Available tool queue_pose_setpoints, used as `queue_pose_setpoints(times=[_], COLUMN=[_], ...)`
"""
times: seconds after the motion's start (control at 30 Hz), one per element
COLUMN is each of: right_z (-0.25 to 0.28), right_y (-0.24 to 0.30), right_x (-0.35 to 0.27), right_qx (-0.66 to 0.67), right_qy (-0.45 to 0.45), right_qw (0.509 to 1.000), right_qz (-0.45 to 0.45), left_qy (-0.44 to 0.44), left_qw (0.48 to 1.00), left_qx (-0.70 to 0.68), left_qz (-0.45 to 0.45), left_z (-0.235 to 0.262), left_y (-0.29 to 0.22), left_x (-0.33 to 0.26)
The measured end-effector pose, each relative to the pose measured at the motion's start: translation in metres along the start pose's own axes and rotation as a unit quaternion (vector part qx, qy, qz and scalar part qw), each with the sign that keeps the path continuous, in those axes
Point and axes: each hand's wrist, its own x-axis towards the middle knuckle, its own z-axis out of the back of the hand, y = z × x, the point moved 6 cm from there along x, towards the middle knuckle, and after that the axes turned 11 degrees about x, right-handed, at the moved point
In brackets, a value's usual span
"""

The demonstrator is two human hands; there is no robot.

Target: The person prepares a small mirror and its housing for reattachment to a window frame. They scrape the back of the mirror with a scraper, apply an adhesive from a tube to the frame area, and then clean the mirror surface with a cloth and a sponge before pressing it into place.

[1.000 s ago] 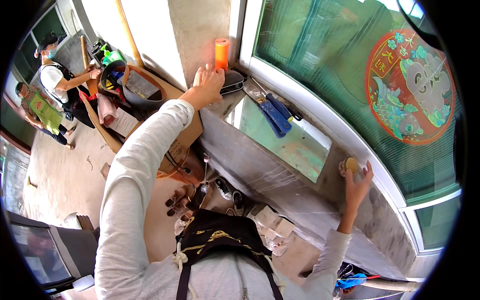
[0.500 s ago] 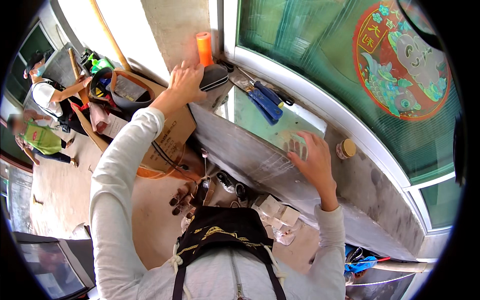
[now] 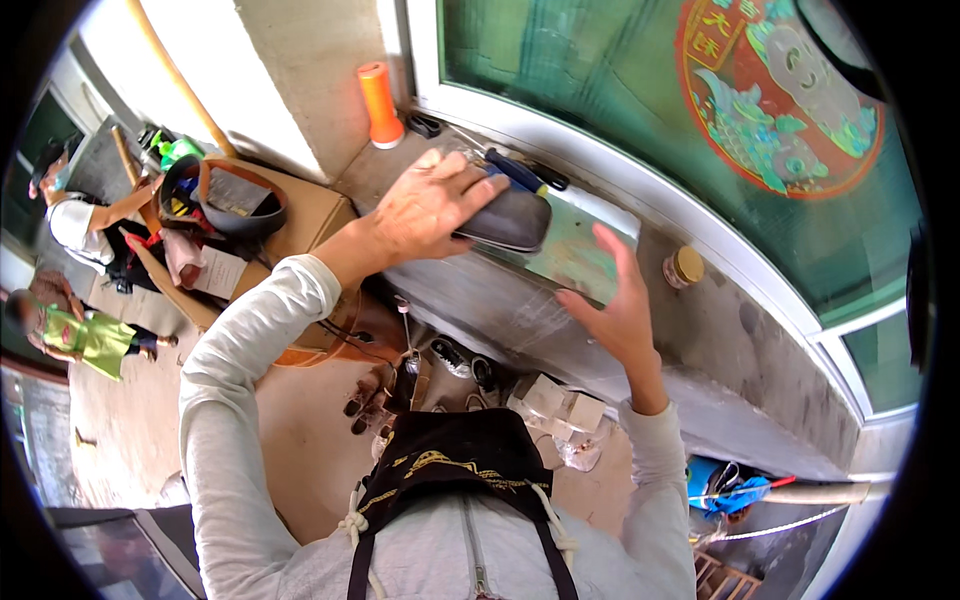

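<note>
One dark, rounded case (image 3: 517, 222), apparently a hard-shelled pouch, is in the left hand (image 3: 432, 205) of a person seen from above, in pale sleeves. That hand reaches out palm down and is closed around the case, its fingers lying over the near end; where the thumb presses is hard to make out. The case sits in front of a sheet of glass (image 3: 590, 262) that lies flat on a concrete window ledge (image 3: 750, 325). Whether it touches the glass cannot be told from this angle.

The right hand (image 3: 622, 305) holds nothing. Its thumb and forefinger are spread wide, facing the case across a gap, near the edge of the glass.

The step in hand looks like handling the case above the glass, with the left hand doing all the gripping. As a judgement, the next move calls for a firm, level hold and care around the dark-blue screwdriver handle (image 3: 517, 172) just behind the case; the spread right hand is well placed to support the free end.

Along the ledge, an orange flashlight (image 3: 380, 105) stands on end in the far left corner, and a small jar with a gold lid (image 3: 684, 267) stands beyond the right hand, near the window frame.
</note>
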Motion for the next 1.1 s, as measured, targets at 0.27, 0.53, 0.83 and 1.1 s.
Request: queue_pose_setpoints(times=[0.27, 0.53, 0.83, 1.1], right_z=[0.026, 0.058, 0.115, 0.116], right_y=[-0.025, -0.064, -0.076, -0.083], right_x=[-0.027, -0.050, -0.071, -0.073], right_qx=[-0.142, -0.129, -0.161, -0.162], right_qy=[-0.042, -0.085, -0.121, -0.126], right_qw=[0.989, 0.983, 0.970, 0.974], right_qz=[-0.008, -0.103, -0.138, -0.095], left_qy=[-0.038, -0.030, -0.135, -0.086], left_qw=[0.994, 0.992, 0.986, 0.993], left_qx=[-0.073, -0.065, -0.088, 0.001], left_qz=[-0.073, -0.105, 0.048, 0.075], left_z=[-0.030, -0.035, -0.023, -0.054], left_y=[-0.086, -0.119, -0.058, -0.006], left_x=[0.064, 0.094, 0.034, 0.021])
